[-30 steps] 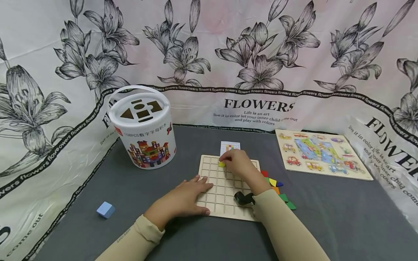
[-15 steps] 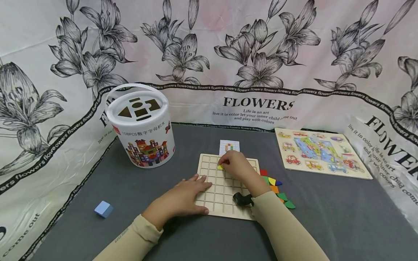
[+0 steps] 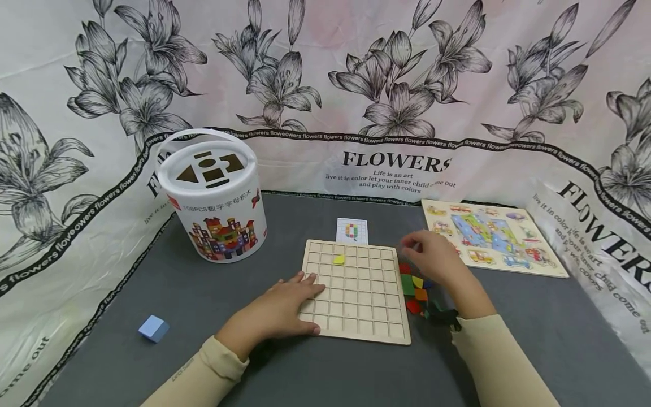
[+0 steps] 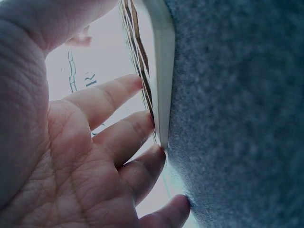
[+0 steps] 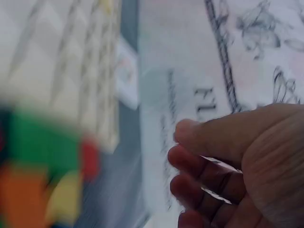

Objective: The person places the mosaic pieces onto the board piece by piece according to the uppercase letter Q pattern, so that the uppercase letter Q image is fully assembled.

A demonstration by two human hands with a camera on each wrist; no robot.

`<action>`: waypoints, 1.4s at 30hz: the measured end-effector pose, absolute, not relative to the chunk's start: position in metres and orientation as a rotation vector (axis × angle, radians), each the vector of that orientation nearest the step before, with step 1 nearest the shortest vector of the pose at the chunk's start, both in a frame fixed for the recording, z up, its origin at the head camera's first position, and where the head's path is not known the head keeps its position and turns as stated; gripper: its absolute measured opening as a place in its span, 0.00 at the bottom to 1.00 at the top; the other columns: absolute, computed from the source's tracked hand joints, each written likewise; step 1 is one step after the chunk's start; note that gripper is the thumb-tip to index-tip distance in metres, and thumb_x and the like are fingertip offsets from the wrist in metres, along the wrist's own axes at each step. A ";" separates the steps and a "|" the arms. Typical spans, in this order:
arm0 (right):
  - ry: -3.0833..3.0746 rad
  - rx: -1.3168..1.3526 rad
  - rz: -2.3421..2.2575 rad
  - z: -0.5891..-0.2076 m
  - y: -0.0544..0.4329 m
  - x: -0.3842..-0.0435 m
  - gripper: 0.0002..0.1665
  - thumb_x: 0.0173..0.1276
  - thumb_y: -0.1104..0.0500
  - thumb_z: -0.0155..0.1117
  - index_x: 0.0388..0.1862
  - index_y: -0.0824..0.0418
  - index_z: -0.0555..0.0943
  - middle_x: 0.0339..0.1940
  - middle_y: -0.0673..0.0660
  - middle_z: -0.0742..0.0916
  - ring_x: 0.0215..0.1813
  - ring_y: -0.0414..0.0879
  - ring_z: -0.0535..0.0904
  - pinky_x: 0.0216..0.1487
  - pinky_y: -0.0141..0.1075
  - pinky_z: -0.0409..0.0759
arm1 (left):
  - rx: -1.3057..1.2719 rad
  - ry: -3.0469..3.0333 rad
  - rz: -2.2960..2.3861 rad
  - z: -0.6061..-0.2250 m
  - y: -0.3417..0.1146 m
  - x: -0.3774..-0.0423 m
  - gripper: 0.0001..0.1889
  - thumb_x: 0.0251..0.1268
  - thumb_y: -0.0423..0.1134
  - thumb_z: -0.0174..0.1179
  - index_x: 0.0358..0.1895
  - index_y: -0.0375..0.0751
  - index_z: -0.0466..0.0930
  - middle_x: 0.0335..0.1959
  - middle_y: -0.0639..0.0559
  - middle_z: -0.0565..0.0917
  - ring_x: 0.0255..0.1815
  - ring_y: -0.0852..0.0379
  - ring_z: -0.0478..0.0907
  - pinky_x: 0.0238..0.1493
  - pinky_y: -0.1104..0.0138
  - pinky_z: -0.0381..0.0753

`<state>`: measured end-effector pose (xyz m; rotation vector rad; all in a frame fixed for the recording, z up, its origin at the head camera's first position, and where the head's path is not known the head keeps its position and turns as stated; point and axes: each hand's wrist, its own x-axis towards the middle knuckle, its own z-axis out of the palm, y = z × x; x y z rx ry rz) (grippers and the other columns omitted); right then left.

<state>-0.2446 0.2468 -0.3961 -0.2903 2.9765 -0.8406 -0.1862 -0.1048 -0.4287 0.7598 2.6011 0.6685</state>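
A pale wooden grid board (image 3: 356, 305) lies on the grey cloth, with one yellow piece (image 3: 338, 259) in a cell near its far edge. My left hand (image 3: 277, 308) rests along the board's left side, fingers spread; in the left wrist view the fingertips (image 4: 145, 121) touch its edge. Over the right of the board hovers my right hand (image 3: 432, 254), fingers loosely bent and nothing between them. Just below it sits a pile of coloured pieces, among them a green piece (image 3: 408, 284), an orange piece (image 3: 421, 294) and a red piece (image 3: 413, 307).
Behind the board lies a small pattern card (image 3: 352, 231) with coloured squares. A white lidded bucket (image 3: 216, 198) stands at the back left, and a blue block (image 3: 153, 328) lies at the front left. At the back right is a wooden vehicle puzzle (image 3: 495, 237).
My right hand has left the yellow piece in its cell and moved right, off the board to above the coloured pieces. The left hand keeps its place at the board's side.
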 end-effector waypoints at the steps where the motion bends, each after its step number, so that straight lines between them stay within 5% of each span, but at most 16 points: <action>1: 2.960 -0.275 -0.818 -0.399 0.254 -0.240 0.14 0.82 0.59 0.66 0.59 0.65 0.89 0.47 0.61 0.89 0.40 0.49 0.82 0.38 0.42 0.82 | 0.760 2.604 0.667 -0.428 -0.105 -0.187 0.44 0.65 0.53 0.79 0.82 0.49 0.73 0.88 0.44 0.64 0.91 0.40 0.53 0.86 0.33 0.54; 10: 2.872 -0.215 -0.732 -0.418 0.268 -0.215 0.21 0.77 0.48 0.74 0.53 0.64 0.90 0.50 0.61 0.89 0.44 0.50 0.85 0.48 0.50 0.87 | 0.747 2.611 0.675 -0.425 -0.110 -0.186 0.44 0.65 0.53 0.79 0.82 0.49 0.73 0.88 0.44 0.63 0.91 0.40 0.53 0.86 0.32 0.53; 14: 2.903 -0.115 -0.694 -0.419 0.259 -0.211 0.23 0.74 0.45 0.76 0.51 0.63 0.89 0.50 0.61 0.88 0.41 0.50 0.84 0.43 0.48 0.85 | 0.747 2.609 0.675 -0.425 -0.110 -0.185 0.44 0.64 0.53 0.79 0.82 0.49 0.72 0.88 0.44 0.63 0.91 0.40 0.53 0.86 0.32 0.54; 21: 2.876 0.021 -0.817 -0.423 0.252 -0.206 0.18 0.79 0.48 0.71 0.35 0.61 0.85 0.26 0.54 0.83 0.26 0.47 0.75 0.29 0.40 0.71 | 0.727 2.611 0.670 -0.425 -0.108 -0.184 0.44 0.64 0.53 0.79 0.82 0.50 0.72 0.88 0.46 0.63 0.92 0.41 0.52 0.86 0.33 0.53; 27: 2.823 0.121 -0.945 -0.426 0.257 -0.205 0.18 0.82 0.48 0.67 0.39 0.62 0.84 0.22 0.52 0.80 0.24 0.47 0.72 0.27 0.39 0.70 | 0.727 2.605 0.656 -0.425 -0.106 -0.185 0.44 0.65 0.54 0.79 0.83 0.50 0.72 0.88 0.46 0.63 0.92 0.42 0.52 0.86 0.33 0.53; 42: 2.852 0.153 -0.954 -0.429 0.258 -0.206 0.19 0.82 0.47 0.65 0.46 0.63 0.84 0.31 0.55 0.84 0.28 0.48 0.74 0.29 0.40 0.72 | 0.745 2.602 0.661 -0.426 -0.104 -0.185 0.43 0.65 0.53 0.79 0.82 0.49 0.73 0.88 0.45 0.63 0.91 0.40 0.53 0.86 0.33 0.54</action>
